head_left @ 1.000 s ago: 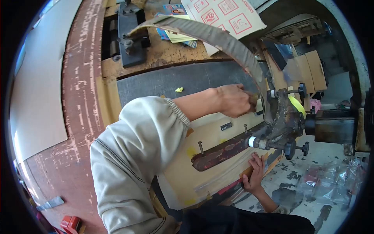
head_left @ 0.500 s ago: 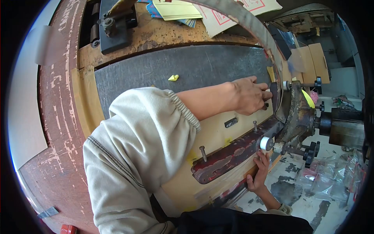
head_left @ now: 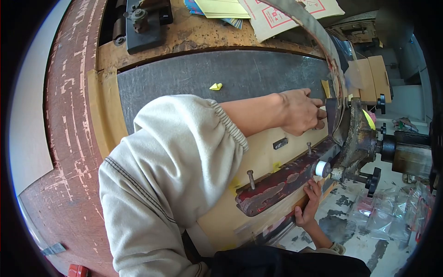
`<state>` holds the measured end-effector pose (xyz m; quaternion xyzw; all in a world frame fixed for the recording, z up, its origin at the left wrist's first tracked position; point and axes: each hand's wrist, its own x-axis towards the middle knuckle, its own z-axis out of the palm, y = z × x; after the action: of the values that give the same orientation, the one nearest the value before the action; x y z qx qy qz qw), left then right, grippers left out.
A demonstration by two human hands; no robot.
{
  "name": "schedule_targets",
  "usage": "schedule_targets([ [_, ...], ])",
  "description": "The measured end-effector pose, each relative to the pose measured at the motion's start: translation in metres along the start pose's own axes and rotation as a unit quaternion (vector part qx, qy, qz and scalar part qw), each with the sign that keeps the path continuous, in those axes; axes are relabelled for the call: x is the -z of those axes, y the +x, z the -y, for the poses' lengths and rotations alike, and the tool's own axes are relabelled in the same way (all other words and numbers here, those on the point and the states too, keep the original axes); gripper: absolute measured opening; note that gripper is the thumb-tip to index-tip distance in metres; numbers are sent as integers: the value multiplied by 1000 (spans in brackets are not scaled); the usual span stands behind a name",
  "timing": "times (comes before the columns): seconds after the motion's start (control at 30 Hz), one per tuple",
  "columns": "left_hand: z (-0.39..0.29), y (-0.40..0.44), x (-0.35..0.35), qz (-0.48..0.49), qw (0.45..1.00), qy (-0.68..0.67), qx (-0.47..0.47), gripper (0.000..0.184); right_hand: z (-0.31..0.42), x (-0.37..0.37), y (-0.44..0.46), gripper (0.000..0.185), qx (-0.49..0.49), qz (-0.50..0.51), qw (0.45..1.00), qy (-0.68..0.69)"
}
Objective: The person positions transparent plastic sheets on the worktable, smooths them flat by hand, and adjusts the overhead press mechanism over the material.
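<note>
My left hand [head_left: 302, 111] reaches across from the left in a pale sleeve. Its fingers are bent and apart, with the tips down on the far right end of a pale board [head_left: 258, 150]; anything under them is hidden. My right hand [head_left: 310, 203] is at the near right edge, thumb and fingers closed around a brown wooden edge [head_left: 302, 201]. Between the hands lies a worn dark-red metal bar [head_left: 277, 187] with upright bolts, one of them a near bolt [head_left: 250, 179]. A small dark block [head_left: 280, 143] sits on the board below my left wrist.
A curved metal band [head_left: 323, 41] arches over the right side. A machine bracket [head_left: 360, 134] with black knobs and a white roller [head_left: 321, 169] stands close to both hands. Crumpled yellow paper [head_left: 215, 86] lies on the dark plate [head_left: 170, 76]. Plastic bags [head_left: 383, 207] lie at right.
The view has shifted slightly, so most things appear a little further right. A dark bit visible beneath my left fingers before is now covered. My right hand keeps its hold on the wooden edge.
</note>
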<state>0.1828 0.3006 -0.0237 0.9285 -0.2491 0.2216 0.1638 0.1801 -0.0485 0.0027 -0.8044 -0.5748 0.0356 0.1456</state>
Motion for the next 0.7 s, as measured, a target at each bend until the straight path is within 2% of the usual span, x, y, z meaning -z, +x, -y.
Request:
schedule_targets([
  [0.1,-1,6,8,55,998,15,1,35,3,0,0,52,-3,1,1000,-1],
  [0.2,-3,4,8,44,998,44,-9,38,3,0,3,52,4,0,1000,-1],
  [0.3,-1,-3,13,55,998,-2,-5,41,6,0,6,51,7,-2,1000,-1],
  [0.4,-3,-22,26,103,992,-32,68,45,9,4,10,51,11,2,1000,1],
  [0.47,-5,-42,43,36,997,-31,67,45,12,7,11,51,10,3,1000,-5],
  [0.57,-24,-68,86,78,983,8,168,44,15,9,8,51,-1,-3,1000,8],
  [0.7,-63,-113,129,102,935,41,338,42,10,7,11,51,-4,-26,1000,13],
])
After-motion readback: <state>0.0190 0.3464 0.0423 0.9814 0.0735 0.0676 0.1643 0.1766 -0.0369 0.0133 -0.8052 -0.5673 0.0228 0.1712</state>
